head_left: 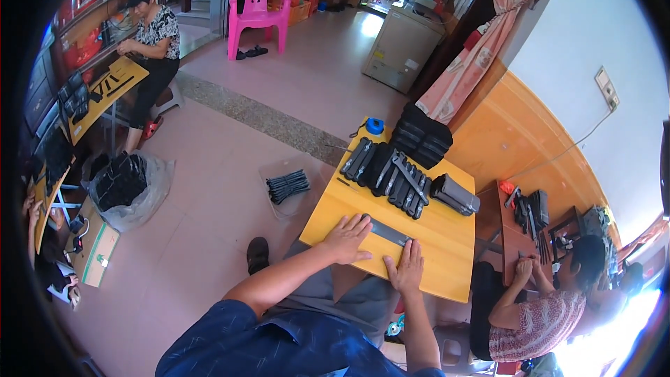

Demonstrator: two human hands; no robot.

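Note:
A flat dark grey strip [386, 231] lies across the yellow tabletop [447, 265] in front of me. My left hand [347, 239] rests flat near its left end, fingers stretched out and thumb apart. At the right end, my right hand [405, 268] lies with fingers extended, its fingertips by the strip. Neither hand is closed round anything. Beyond them sit several dark strips in bundles [408, 187], one laid slantwise over the others. A folded dark grey bundle [455, 195] lies to their right, and a black stack [421, 134] stands at the far edge.
A blue tape measure [375, 126] sits at the table's far corner. On the floor are a clear tray [267, 171] of dark strips and a plastic bag [150, 199] of black material. One person [537, 307] works close on the right, another [157, 35] at far left. A pink chair [259, 0] stands behind.

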